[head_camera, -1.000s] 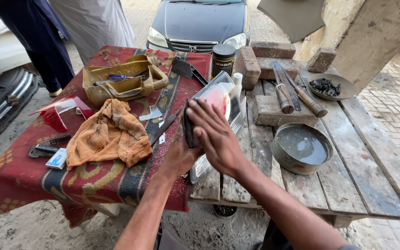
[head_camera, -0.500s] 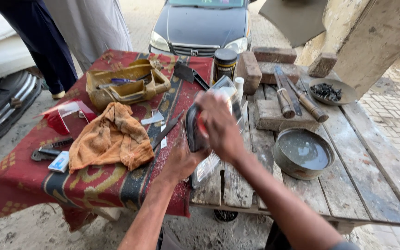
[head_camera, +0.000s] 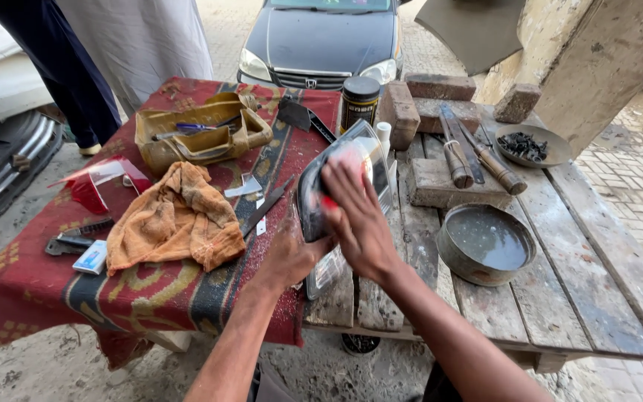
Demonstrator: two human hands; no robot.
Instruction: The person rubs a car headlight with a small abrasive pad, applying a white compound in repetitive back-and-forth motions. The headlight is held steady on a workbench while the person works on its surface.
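A car lamp unit (head_camera: pixel 359 152) with a clear lens and a black back stands tilted near the middle of the wooden table (head_camera: pixel 582 298). My left hand (head_camera: pixel 289 257) grips its lower black edge from below and steadies it. My right hand (head_camera: pixel 359 219) lies flat on the lens face, fingers pressed against it; whether something sits under the palm is hidden. An orange rag (head_camera: pixel 176 219) lies crumpled on the red patterned cloth (head_camera: pixel 31 290) to the left of both hands.
A metal bowl of water (head_camera: pixel 485 244) stands right of my hands. Behind are bricks (head_camera: pixel 440 85), wooden-handled tools (head_camera: pixel 478 156), a dark tin (head_camera: pixel 359 100), a dish of black bits (head_camera: pixel 537 145) and a yellow tray of tools (head_camera: pixel 202 134). A person's legs (head_camera: pixel 91 67) and a dark car (head_camera: pixel 329 37) are beyond.
My right hand has slid up the lens face, while my left hand keeps its grip on the lower edge. The lamp has tipped slightly more upright.
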